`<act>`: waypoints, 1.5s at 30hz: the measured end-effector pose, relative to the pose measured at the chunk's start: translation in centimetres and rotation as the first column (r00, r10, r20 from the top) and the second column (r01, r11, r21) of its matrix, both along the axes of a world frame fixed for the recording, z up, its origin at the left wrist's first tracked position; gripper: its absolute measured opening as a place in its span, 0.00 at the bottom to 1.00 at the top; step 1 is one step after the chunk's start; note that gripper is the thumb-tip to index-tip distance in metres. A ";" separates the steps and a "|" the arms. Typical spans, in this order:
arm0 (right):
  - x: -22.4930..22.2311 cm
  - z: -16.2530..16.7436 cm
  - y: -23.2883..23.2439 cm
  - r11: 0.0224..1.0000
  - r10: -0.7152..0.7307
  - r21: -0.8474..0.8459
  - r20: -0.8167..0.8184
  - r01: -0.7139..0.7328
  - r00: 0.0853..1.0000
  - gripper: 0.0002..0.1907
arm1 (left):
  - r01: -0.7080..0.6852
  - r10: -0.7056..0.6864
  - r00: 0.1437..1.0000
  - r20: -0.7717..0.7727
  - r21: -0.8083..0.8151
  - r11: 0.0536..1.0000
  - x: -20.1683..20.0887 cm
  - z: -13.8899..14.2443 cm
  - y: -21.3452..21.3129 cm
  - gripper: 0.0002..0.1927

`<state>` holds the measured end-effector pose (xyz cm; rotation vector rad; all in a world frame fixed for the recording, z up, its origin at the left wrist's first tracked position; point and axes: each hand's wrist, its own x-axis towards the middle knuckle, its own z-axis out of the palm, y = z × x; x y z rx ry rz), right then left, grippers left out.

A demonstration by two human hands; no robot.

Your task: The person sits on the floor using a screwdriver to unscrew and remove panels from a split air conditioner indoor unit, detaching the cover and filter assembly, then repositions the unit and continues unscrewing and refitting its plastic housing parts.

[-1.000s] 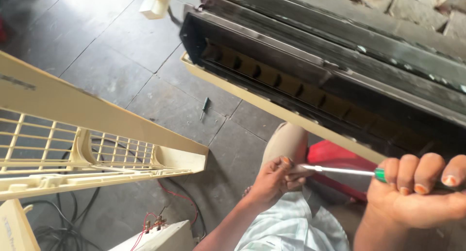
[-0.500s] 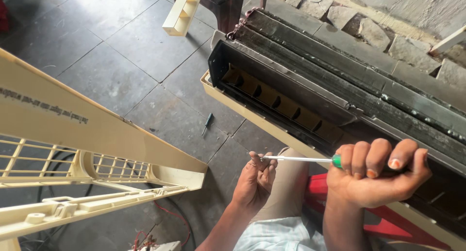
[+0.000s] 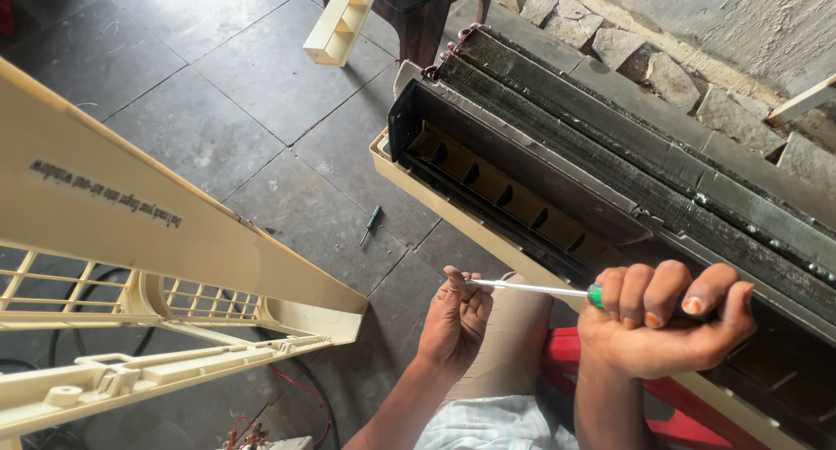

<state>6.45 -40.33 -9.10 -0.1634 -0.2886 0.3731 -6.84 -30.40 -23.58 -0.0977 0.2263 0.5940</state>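
Screwdriver (image 3: 557, 290) held level beside the air-conditioner unit (image 3: 610, 189): right hand (image 3: 666, 324) fisted around its green handle, left hand (image 3: 457, 315) fingers (image 3: 461, 285) pinching the tip, steadying it

The screwdriver (image 3: 557, 289) in my right hand (image 3: 662, 324) has a green handle and a silvery shaft. The air conditioner unit (image 3: 610, 189) is black inside, with a cream rim. The plastic cover (image 3: 165, 267) is cream with a grid pattern. The floor tiles (image 3: 183, 110) are dark grey. Beneath my arm a stool (image 3: 566, 363) shows red. My nails carry orange polish.
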 end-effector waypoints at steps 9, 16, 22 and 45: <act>-0.1 -1.1 0.9 0.938 -0.080 -0.305 0.262 0.162 0.962 0.25 | -0.065 0.071 0.994 -0.086 0.068 0.996 -0.3 0.3 0.4 0.09; 0.8 -0.1 1.7 0.986 0.111 -0.139 0.130 -0.093 0.985 0.29 | 0.125 0.067 0.949 -0.307 0.564 0.816 -3.3 -0.8 3.1 0.11; 0.2 1.8 4.0 0.902 0.218 -0.422 0.264 -0.090 0.940 0.28 | 0.280 0.041 0.933 -0.358 0.791 0.544 -7.0 1.7 5.1 0.09; 0.0 8.3 16.0 0.758 0.463 -0.314 0.876 0.572 -0.133 0.17 | 0.426 0.925 0.377 0.042 0.879 -0.214 1.1 3.2 15.0 0.10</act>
